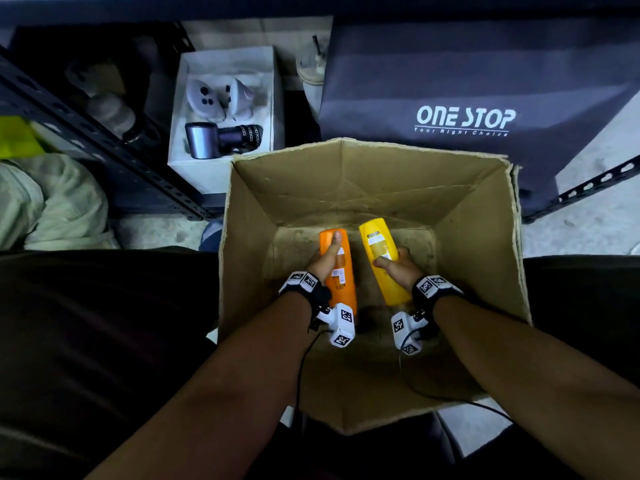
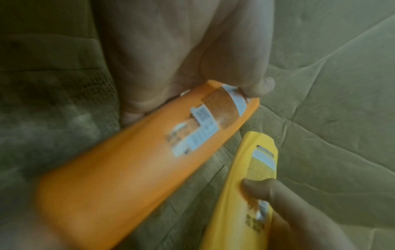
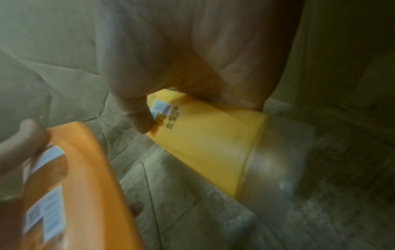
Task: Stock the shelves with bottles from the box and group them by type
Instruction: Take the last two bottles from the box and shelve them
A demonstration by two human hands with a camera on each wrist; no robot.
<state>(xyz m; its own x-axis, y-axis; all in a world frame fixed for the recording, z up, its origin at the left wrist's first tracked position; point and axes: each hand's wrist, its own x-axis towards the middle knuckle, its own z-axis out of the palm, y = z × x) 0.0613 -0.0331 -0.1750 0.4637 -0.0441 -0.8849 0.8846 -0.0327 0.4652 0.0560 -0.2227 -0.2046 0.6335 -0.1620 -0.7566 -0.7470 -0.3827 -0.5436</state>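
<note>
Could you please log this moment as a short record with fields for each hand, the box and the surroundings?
left hand: grips orange bottle, thumb along its front
right hand: grips yellow bottle
bottles: side by side, apart, both inside cardboard box
other bottles in box: none visible
beside box: white box of gadgets, grey bag

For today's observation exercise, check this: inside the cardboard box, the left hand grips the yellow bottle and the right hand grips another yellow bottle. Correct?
Not quite. The head view shows the left hand gripping an orange bottle; the right hand grips the yellow bottle inside the cardboard box.
</note>
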